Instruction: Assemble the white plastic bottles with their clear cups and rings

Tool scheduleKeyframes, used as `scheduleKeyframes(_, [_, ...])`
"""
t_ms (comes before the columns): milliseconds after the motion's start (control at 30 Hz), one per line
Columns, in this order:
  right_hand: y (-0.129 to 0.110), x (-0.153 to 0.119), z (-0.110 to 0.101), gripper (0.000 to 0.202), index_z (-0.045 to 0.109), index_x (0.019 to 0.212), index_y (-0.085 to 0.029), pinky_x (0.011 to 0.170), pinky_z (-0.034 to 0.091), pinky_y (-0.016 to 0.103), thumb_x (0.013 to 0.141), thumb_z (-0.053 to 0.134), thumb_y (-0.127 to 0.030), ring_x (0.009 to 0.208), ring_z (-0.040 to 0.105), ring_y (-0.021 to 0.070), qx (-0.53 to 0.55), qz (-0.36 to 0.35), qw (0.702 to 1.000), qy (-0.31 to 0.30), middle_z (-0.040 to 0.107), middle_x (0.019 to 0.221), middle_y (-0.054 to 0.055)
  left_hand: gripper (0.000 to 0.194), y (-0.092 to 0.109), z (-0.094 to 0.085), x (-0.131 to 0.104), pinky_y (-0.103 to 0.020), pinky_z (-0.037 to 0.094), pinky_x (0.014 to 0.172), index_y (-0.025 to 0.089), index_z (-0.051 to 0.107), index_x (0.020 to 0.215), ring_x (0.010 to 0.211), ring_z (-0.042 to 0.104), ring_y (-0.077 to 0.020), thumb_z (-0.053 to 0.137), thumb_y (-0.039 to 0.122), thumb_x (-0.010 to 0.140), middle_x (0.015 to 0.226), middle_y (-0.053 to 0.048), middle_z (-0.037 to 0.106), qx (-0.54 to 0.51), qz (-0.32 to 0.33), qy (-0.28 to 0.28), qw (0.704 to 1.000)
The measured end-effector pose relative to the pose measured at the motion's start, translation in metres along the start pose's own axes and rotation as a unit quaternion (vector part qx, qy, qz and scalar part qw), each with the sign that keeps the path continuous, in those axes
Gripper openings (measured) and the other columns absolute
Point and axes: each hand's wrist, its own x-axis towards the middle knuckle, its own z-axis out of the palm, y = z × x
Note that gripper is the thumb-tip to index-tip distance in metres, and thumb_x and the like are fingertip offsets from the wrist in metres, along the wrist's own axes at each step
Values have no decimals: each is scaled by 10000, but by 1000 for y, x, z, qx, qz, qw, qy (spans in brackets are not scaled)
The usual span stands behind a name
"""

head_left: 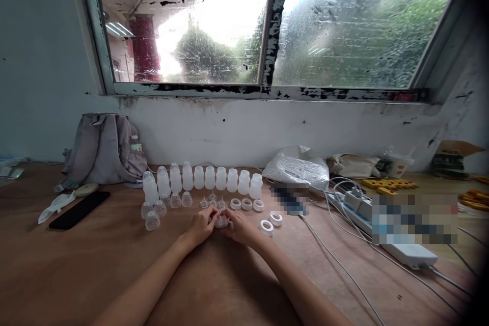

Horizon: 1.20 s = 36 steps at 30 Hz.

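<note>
My left hand (201,225) and my right hand (239,225) meet at the middle of the table, fingers closed on either side of a clear baby bottle nipple (221,222). Their fingers partly hide its edges. Just beyond the fingertips stand several more clear nipples (204,202), tips up. White collar rings (246,204) lie to the right of my right hand, two of them closer to me. Behind is a row of frosted baby bottles (210,178); the ones at the left end have domed tops, the others stand open. Clear domed caps (152,220) sit at the left.
A grey backpack (103,147), a black flat case (80,210) and a white strip of cloth (57,205) are on the left. To the right are a silvery plastic bag (296,169), a phone with a cable, and a white power strip (408,254) with trailing cords.
</note>
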Motion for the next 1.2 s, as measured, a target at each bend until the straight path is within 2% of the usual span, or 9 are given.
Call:
scheduleKeyframes(100, [-4,2,-3,277,509,931,-181,708,388,258,662,577,-192,820,522,173,35,-20,998,50,568,908,58,226,-3,5,3,-226,411,590,178,525,762,621,535,-126,387,350,807,676,-8,574,-110,-68,23,991])
scheduleKeyframes(167, [-8,5,-6,157,526,863,-179,671,391,237,707,513,-167,753,525,146,59,-20,995,82,577,833,40,245,-4,9,4,-221,418,572,168,516,741,608,536,-123,406,381,792,666,-5,568,-187,-110,23,976])
scheduleKeyframes(233, [-12,7,-7,95,528,795,-176,605,384,217,719,475,-154,650,512,124,74,1,991,108,570,717,15,246,-2,13,5,-223,425,555,163,501,777,597,537,-122,428,398,778,676,-6,565,-243,-144,34,959])
scheduleKeyframes(300, [-14,8,-6,86,520,775,-176,555,370,205,707,470,-156,587,492,115,81,34,987,133,548,642,-3,245,2,16,4,-229,431,561,168,481,833,599,541,-120,437,402,775,701,-7,569,-262,-157,68,950])
scheduleKeyframes(400, [-13,9,-3,65,496,751,-183,520,353,202,691,471,-182,549,472,112,80,72,981,159,521,602,-15,240,10,16,2,-232,432,585,177,489,829,603,541,-115,413,401,792,702,-4,568,-250,-141,84,954])
scheduleKeyframes(533, [-9,9,0,31,453,703,-198,513,335,205,676,468,-202,545,464,116,67,101,979,162,499,591,-23,223,16,12,0,-218,425,540,173,510,817,573,530,-107,412,372,791,684,0,553,-263,-125,33,956])
scheduleKeyframes(667, [-9,10,0,62,432,706,-206,504,309,202,676,482,-227,545,468,118,52,134,980,141,487,581,-32,149,17,12,-1,-208,416,521,176,478,863,533,513,-91,482,225,723,656,20,533,-267,-112,10,957])
scheduleKeyframes(833, [-14,12,-1,135,425,779,-209,497,275,200,667,501,-204,549,473,119,18,176,975,134,504,615,-29,280,14,16,-3,-179,366,480,185,457,881,500,473,-65,474,85,620,675,36,518,-220,-94,24,971])
scheduleKeyframes(1200, [-14,11,3,173,408,845,-208,510,261,219,696,496,-205,607,523,152,-28,194,972,132,551,679,2,371,24,11,-8,-214,398,522,188,470,929,480,453,-60,491,62,581,747,15,542,-123,-70,25,990])
